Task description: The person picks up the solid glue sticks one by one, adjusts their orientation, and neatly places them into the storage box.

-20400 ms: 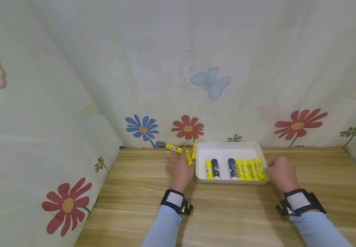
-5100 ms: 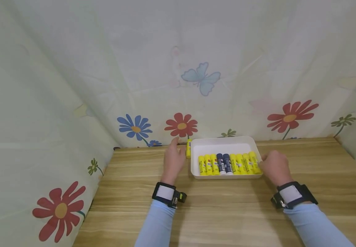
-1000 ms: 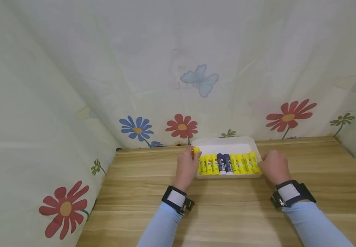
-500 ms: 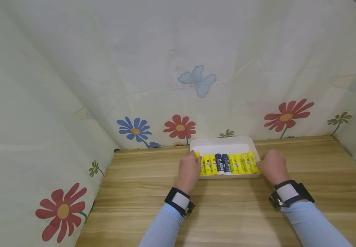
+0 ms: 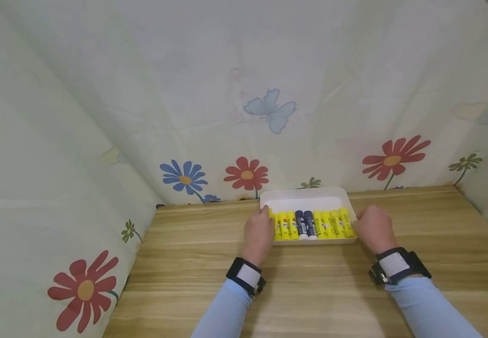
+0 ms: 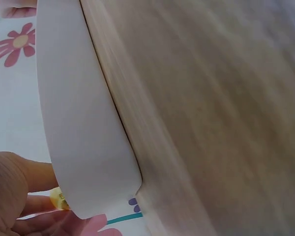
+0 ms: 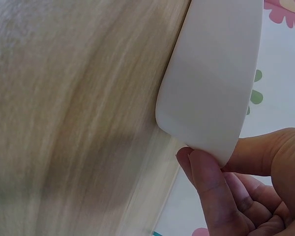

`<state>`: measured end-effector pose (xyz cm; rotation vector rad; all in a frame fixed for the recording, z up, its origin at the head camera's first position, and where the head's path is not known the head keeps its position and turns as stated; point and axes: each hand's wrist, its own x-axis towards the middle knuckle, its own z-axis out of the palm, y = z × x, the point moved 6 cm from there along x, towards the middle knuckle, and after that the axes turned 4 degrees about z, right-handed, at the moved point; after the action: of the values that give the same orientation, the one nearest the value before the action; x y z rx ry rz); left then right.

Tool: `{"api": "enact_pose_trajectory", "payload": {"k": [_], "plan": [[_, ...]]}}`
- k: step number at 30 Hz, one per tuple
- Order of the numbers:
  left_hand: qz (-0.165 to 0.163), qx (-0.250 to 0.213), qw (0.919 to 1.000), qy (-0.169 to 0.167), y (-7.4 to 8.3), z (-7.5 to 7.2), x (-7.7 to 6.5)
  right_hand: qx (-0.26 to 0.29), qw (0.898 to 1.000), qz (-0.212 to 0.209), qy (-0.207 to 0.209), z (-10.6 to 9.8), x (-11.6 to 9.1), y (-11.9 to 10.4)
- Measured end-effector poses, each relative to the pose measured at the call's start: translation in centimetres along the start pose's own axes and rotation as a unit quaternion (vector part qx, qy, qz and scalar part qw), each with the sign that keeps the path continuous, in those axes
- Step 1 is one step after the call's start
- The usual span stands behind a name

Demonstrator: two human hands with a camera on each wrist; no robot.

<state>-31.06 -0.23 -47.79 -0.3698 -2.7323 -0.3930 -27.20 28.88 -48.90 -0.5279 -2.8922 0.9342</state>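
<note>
A shallow white tray [image 5: 303, 199] stands at the back of the table with a row of glue sticks in it. Most are yellow glue sticks [image 5: 292, 226]; two dark blue glue sticks [image 5: 309, 221] lie mid-row. My left hand [image 5: 259, 235] is at the tray's left end, its fingers around a yellow glue stick [image 6: 59, 198] that it largely hides. In the left wrist view, only a bit of that stick shows between fingers and tray wall. On the other side, my right hand [image 5: 375, 230] pinches the tray's right rim between thumb and fingers, clearly seen in the right wrist view.
The wood-grain table [image 5: 311, 291] stretches in front of the tray and to both sides. Behind it hangs a pale curtain [image 5: 210, 103] printed with flowers and a butterfly, close to the tray's back wall.
Earlier loose yellow glue sticks left of the tray are now in the row. Over the last second my left hand has lowered the last one into the tray's left end. My right hand keeps its hold.
</note>
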Motion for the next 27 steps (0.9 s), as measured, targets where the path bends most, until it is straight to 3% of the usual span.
{"api": "enact_pose_trajectory", "payload": {"k": [4,7,11,18,22,27], "plan": [[0.017,0.084,0.9950,-0.050,0.1,0.4,-0.3,0.003,1.000,0.004,-0.006,0.0,-0.2,-0.1],[0.015,0.111,0.9890,-0.097,0.1,0.7,-0.5,0.006,1.000,0.004,-0.006,-0.1,-0.4,-0.2],[0.002,0.109,0.9885,-0.105,0.0,0.4,-0.7,0.008,1.000,0.002,-0.004,-0.1,-0.3,-0.3],[0.007,0.107,0.9886,-0.106,-0.4,0.3,-1.0,0.013,1.000,-0.002,-0.015,-0.1,0.0,-0.1],[0.009,0.077,0.9887,-0.128,-1.3,0.4,-1.1,0.014,0.999,-0.016,-0.030,-0.1,0.3,0.2],[-0.001,0.026,0.9920,-0.124,-2.4,-2.2,-1.2,-0.004,0.998,-0.031,-0.051,-0.3,0.3,0.6]]}}
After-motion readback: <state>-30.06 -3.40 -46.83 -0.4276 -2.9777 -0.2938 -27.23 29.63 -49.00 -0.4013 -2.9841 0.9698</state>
